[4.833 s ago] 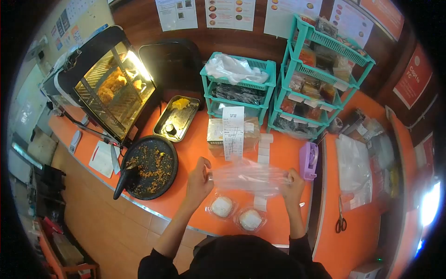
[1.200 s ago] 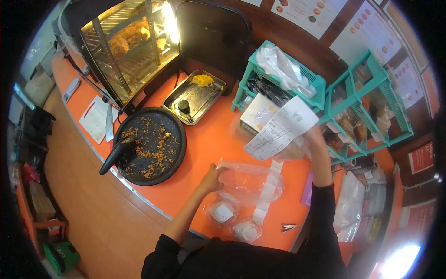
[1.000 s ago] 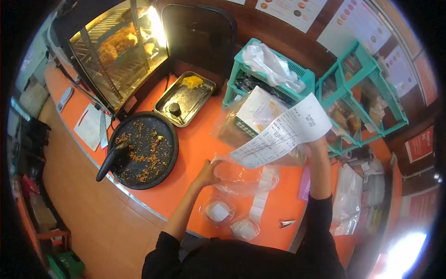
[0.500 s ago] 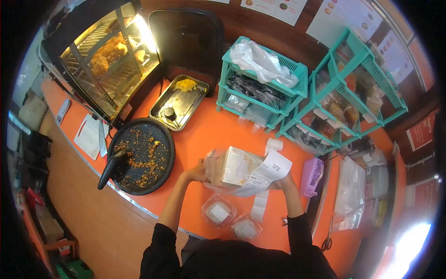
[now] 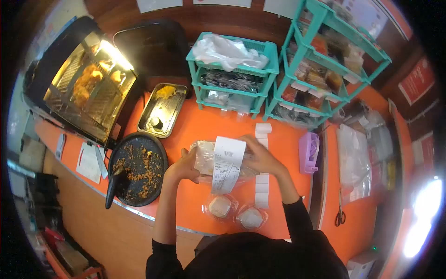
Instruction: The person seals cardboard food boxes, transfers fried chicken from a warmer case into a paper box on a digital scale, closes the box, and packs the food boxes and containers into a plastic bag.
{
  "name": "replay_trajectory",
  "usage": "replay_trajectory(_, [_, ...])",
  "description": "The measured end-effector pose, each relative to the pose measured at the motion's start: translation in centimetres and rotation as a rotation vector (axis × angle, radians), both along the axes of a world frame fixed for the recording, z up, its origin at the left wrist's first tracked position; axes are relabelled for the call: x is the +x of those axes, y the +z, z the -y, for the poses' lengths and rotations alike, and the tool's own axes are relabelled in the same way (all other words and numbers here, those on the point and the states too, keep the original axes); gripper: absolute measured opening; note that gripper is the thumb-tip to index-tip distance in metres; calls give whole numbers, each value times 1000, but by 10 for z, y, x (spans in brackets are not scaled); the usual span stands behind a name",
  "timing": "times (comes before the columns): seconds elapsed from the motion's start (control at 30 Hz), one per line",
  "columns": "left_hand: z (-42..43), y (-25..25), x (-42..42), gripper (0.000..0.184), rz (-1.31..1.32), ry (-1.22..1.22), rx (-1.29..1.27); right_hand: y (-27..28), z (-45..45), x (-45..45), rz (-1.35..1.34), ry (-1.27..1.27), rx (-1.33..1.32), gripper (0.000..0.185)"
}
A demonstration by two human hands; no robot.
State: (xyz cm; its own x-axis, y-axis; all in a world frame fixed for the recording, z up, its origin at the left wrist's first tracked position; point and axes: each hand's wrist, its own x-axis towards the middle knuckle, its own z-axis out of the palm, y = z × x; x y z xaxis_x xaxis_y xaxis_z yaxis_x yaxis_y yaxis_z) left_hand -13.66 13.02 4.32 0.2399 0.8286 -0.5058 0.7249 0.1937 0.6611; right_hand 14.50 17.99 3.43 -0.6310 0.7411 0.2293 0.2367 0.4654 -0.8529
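Note:
Between my two hands is a box wrapped in clear plastic (image 5: 204, 157), with a long white receipt (image 5: 228, 162) lying over its front. My left hand (image 5: 184, 166) grips the package's left end, fingers bent around it. At the right end, my right hand (image 5: 258, 157) rests over the plastic beside the receipt, its fingers curved onto the package. Two small clear round containers, the left one (image 5: 219, 206) and the right one (image 5: 251, 217), sit on the orange counter nearer my body. A strip of white labels (image 5: 262, 189) runs to the right of the package.
A stone mortar (image 5: 139, 168) with crumbs and a pestle stands left, near a metal tray (image 5: 162, 111) and a lit food warmer (image 5: 86, 83). Teal racks (image 5: 232, 69) stand behind. A purple tape dispenser (image 5: 308, 153) and scissors (image 5: 340, 218) are at the right.
The package has gone from the back of the counter by the racks into both hands. My right hand has come from the receipt's side over the package. The view has turned.

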Motion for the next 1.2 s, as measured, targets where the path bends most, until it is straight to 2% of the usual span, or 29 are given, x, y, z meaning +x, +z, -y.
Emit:
replay_trajectory(0.03, [2,6,5,117,0,22,-23,-9,-1,21,-8,-20,1,41])
replay_trajectory(0.1, [4,-2,16,122,9,27,62,-44,-3,58,-207,-419,-88,39])
replay_trajectory(0.13, [3,-5,22,126,26,50,145,-62,1,59,-212,-434,-84,39])
replay_trajectory(0.2, [-1,-5,35,126,20,31,211,-119,25,53,154,-735,-675,37])
replay_trajectory(0.23, [0,-1,41,126,17,26,248,-199,31,54,-62,-629,-671,36])
replay_trajectory(0.27, [1,4,48,126,14,21,285,-186,47,46,39,-691,-539,36])
replay_trajectory(0.3, [9,16,54,118,-72,45,227,-166,56,38,138,-749,-403,36])
replay_trajectory(0.33, [19,21,57,111,-159,72,164,-157,56,42,127,-754,-404,36])
replay_trajectory(0.37, [30,16,55,111,-167,67,165,-148,54,50,252,-759,-243,36])
replay_trajectory(0.4, [45,7,52,99,-190,62,334,-139,53,54,378,-758,-80,37])
replay_trajectory(0.43, [58,2,50,88,-210,56,503,-122,56,54,372,-761,-85,37])
replay_trajectory(0.47, [71,10,62,72,-230,205,530,-99,60,54,352,-832,-42,36])
replay_trajectory(0.5, [80,6,69,72,-234,207,529,-79,66,54,332,-901,4,36])
replay_trajectory(0.57, [99,-6,76,63,-261,312,683,-51,84,49,376,-846,40,35])
replay_trajectory(0.6, [108,-16,77,48,-221,288,747,-46,92,46,422,-792,80,35])
replay_trajectory(0.63, [113,-31,72,48,-226,293,748,-48,101,44,419,-787,81,35])
replay_trajectory(0.7, [120,-61,62,34,-434,223,1020,-54,120,39,448,-673,203,32])
replay_trajectory(0.73, [120,-74,60,34,-438,230,1018,-57,123,38,447,-665,205,32])
replay_trajectory(0.8, [121,-83,58,20,-327,322,856,-68,129,33,445,-686,163,30])
replay_trajectory(0.9, [119,-83,74,15,-335,271,742,-77,140,23,532,-626,243,32])
replay_trajectory(1.03, [114,-120,87,22,-478,367,689,-107,144,9,580,-549,375,38])
replay_trajectory(1.07, [112,-127,88,22,-479,369,688,-105,147,6,598,-564,319,42])
replay_trajectory(1.13, [103,-126,92,34,-523,270,303,-99,149,3,616,-579,264,46])
replay_trajectory(1.17, [103,-125,94,34,-523,270,302,-97,150,2,674,-553,191,49])
replay_trajectory(1.2, [105,-117,96,42,-458,295,386,-95,150,3,732,-525,118,53])
